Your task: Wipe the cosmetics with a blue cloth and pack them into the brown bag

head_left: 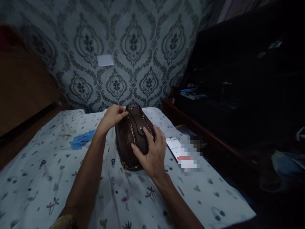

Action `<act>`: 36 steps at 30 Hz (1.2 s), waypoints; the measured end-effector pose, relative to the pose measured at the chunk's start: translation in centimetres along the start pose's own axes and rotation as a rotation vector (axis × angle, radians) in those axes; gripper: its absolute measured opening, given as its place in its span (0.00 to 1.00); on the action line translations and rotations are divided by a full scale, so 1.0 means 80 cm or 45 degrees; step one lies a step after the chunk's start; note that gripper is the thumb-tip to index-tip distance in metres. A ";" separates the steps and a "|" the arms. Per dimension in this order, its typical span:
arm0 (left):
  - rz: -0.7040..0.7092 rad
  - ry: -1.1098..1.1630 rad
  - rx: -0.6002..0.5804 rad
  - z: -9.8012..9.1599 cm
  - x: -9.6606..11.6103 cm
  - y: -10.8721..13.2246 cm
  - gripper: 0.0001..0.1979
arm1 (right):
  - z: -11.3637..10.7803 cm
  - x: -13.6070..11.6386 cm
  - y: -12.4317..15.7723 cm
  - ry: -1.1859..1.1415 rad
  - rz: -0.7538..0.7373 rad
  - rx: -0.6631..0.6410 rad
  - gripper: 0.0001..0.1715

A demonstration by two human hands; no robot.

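A dark brown leather-look bag (122, 136) with gold-toned zippers lies on a white printed sheet (78, 190). Its rounded handle loop (133, 105) points toward the wall. My left hand (113, 117) is closed in a pinch at the bag's upper left, by the far end of the left zipper (132, 131); what the fingertips hold is hidden. Spread over the bag's lower right is my right hand (153, 152), thumb on the front and index fingertip near a small gold stud. A second zipper runs along the right side, partly covered by that hand.
Right of the bag lies a phone (173, 149) with its screen lit, partly pixelated. A blue scrunchie-like cloth (82, 140) rests at left. Patterned wallpaper (133, 47) rises behind. A brown wooden panel (26, 86) stands left, and a large dark object (238, 70) stands right.
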State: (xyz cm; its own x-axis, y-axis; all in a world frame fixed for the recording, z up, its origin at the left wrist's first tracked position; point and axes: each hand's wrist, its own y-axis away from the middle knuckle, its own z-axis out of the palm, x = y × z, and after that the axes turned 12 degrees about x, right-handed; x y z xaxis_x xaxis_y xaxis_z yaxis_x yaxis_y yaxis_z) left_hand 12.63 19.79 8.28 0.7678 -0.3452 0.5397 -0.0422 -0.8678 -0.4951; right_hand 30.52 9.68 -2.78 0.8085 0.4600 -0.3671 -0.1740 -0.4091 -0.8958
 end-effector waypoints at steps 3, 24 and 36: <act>0.007 0.021 0.005 0.000 0.002 0.000 0.14 | 0.000 0.001 0.000 0.003 -0.013 0.003 0.32; 0.115 0.275 -0.334 -0.016 0.012 0.004 0.13 | -0.001 0.000 0.000 0.005 0.019 -0.011 0.36; 0.101 0.416 -0.500 -0.019 0.008 0.007 0.17 | -0.004 0.002 -0.001 -0.074 0.078 -0.052 0.29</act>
State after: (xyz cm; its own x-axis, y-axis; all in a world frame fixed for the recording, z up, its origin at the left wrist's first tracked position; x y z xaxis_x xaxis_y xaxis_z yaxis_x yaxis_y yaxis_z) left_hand 12.15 18.53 9.35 0.5155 -0.4544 0.7265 -0.3768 -0.8816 -0.2841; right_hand 30.85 9.56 -2.66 0.7630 0.4775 -0.4356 -0.1979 -0.4691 -0.8607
